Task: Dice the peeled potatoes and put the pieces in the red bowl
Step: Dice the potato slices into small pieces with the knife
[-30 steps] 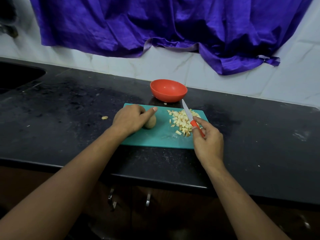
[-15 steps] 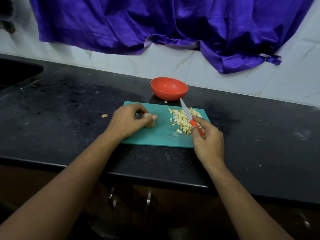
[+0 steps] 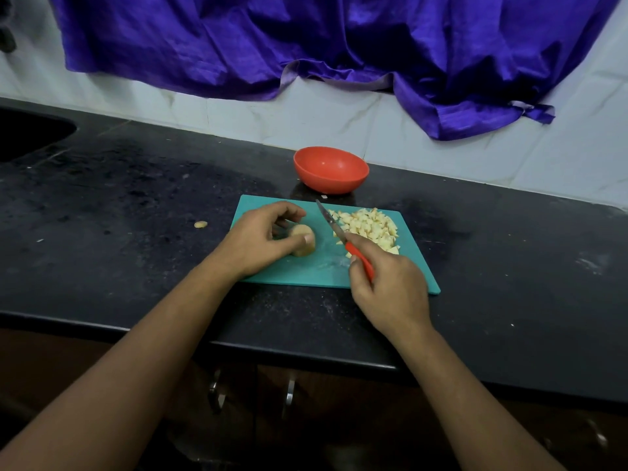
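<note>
Left hand point(image 3: 258, 244) pinches the potato point(image 3: 303, 249), thumb at its cut end — right hand point(image 3: 387, 283) grips the knife point(image 3: 334, 229); a slip could nick that thumb.

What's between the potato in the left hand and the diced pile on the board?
In the head view, only the knife, held by the right hand, slants over bare cutting board between potato and diced pile.
</note>
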